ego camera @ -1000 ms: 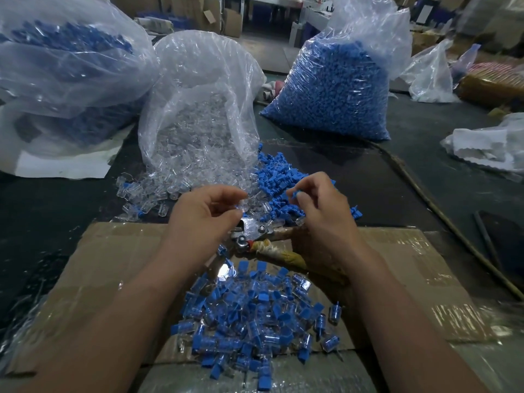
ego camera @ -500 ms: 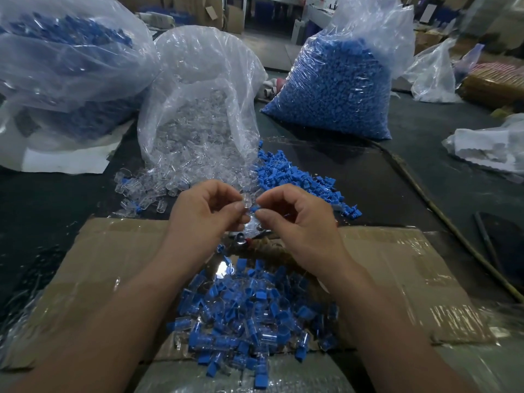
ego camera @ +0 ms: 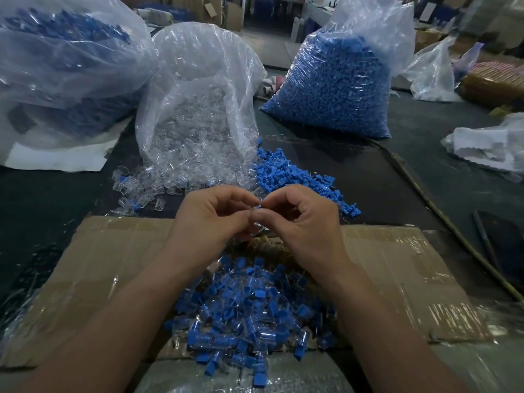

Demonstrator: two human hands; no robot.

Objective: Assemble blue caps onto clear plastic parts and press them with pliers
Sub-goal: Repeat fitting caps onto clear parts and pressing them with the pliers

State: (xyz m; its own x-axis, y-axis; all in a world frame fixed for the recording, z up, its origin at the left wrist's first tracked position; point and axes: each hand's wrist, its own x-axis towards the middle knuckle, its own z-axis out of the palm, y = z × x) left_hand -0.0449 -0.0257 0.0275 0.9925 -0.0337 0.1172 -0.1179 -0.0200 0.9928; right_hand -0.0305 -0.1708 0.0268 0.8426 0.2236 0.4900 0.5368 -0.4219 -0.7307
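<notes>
My left hand (ego camera: 211,219) and my right hand (ego camera: 303,222) meet fingertip to fingertip above the cardboard sheet (ego camera: 113,265). Between them they pinch a small clear plastic part (ego camera: 257,208); the blue cap is hidden by the fingers. Below the hands the pliers (ego camera: 265,241) lie on the cardboard, mostly covered, with only a wrapped handle showing. A pile of assembled blue-capped clear parts (ego camera: 249,316) lies in front of me. Loose blue caps (ego camera: 295,180) and loose clear parts (ego camera: 147,188) lie just beyond the hands.
An open bag of clear parts (ego camera: 195,114) stands behind the hands. A full bag of blue caps (ego camera: 334,80) is at the back right, another large bag (ego camera: 65,66) at the back left. A thin stick (ego camera: 442,222) crosses the dark table on the right.
My right hand came from the blue caps pile over to my left hand, and both hands now press together on the clear part. The view shifted slightly downward.
</notes>
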